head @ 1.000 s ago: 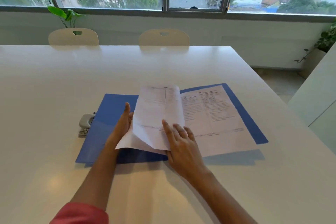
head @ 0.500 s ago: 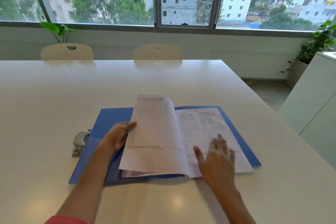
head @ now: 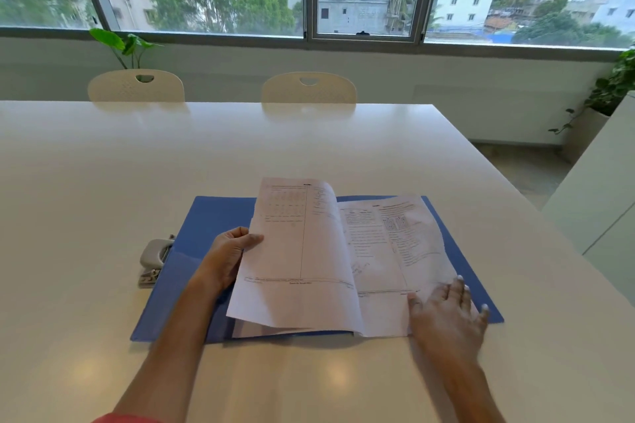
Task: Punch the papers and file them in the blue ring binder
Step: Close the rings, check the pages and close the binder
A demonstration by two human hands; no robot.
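Observation:
The blue ring binder (head: 206, 216) lies open flat on the white table. Printed papers lie on its right half, and a lifted sheet (head: 295, 261) arches over the middle. My left hand (head: 228, 259) grips the left edge of that sheet with curled fingers. My right hand (head: 450, 312) lies flat with spread fingers on the near right corner of the lower page (head: 395, 244). The binder's rings are hidden under the paper. A grey hole punch (head: 153, 259) sits at the binder's left edge.
The white table (head: 309, 141) stretches far ahead and to both sides. Two cream chairs (head: 135, 86) (head: 309, 87) stand at its far edge under the window. A white cabinet (head: 601, 203) and a potted plant (head: 611, 89) are on the right.
My right hand slid from the lifted sheet rightward to the lower page's corner. The lifted sheet straightened from a crumpled fold into a smooth arch, with my left hand now holding its edge.

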